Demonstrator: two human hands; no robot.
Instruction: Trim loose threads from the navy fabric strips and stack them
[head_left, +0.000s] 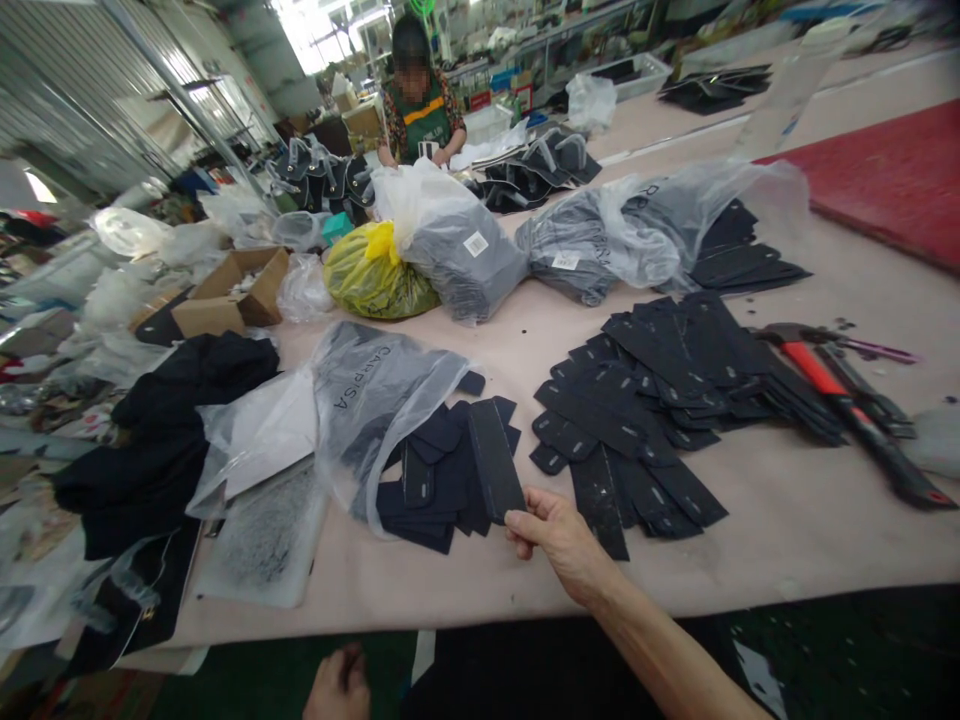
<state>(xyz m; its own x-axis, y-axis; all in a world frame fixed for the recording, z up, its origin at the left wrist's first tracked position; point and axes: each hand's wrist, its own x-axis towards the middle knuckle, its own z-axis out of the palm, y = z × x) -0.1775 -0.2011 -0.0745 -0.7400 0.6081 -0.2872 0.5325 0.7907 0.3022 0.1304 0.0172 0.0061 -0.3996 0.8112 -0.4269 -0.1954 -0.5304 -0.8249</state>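
Observation:
My right hand (551,535) pinches the lower end of a dark rectangular strip (495,460), between thumb and fingers. Under and beside the strip lie dark pieces (435,500), partly inside a clear printed bag (367,400). To the right spreads a larger heap of dark pieces (637,400), many with a small slot near one end. My left hand (339,685) is low in the view, below the table's front edge, its fingers curled in; whether anything is in it is hidden.
A red-handled hammer (847,410) and other tools lie at the right. Filled bags, including a yellow one (379,275), stand across the middle. A translucent board (262,540) and black cloth (180,420) are at the left. A person (424,110) works behind the bags.

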